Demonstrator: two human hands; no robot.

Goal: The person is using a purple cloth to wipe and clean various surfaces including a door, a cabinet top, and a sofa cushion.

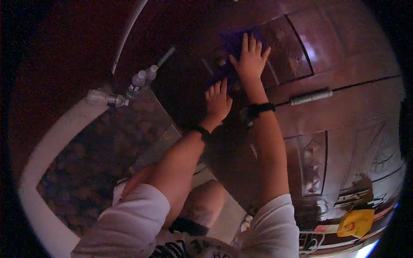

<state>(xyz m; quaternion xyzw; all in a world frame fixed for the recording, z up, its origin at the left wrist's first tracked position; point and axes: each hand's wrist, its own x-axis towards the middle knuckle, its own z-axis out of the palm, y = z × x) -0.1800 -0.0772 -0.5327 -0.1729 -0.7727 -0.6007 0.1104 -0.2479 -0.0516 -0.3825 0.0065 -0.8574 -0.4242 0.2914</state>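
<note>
A dark purple cloth point(230, 42) lies against a dark brown panelled door point(290, 48). My right hand point(251, 59) rests on the cloth with its fingers spread, beside a raised panel of the door. Lower and to the left, my left hand point(218, 100) is laid at the cloth's lower edge, fingers slightly apart. Both hands seem flat, and neither is closed round anything. A dark band sits on each wrist. The cloth's outline fades into the dark surface, so its full extent cannot be told.
Two clear plastic bottles point(137, 83) stand at the left, and another bottle point(106, 98) lies on a pale curved ledge point(51, 151). A metal cylinder point(311, 96) is fixed along the door seam. A yellow packet point(356, 223) is at the lower right, near a wire rack point(311, 242).
</note>
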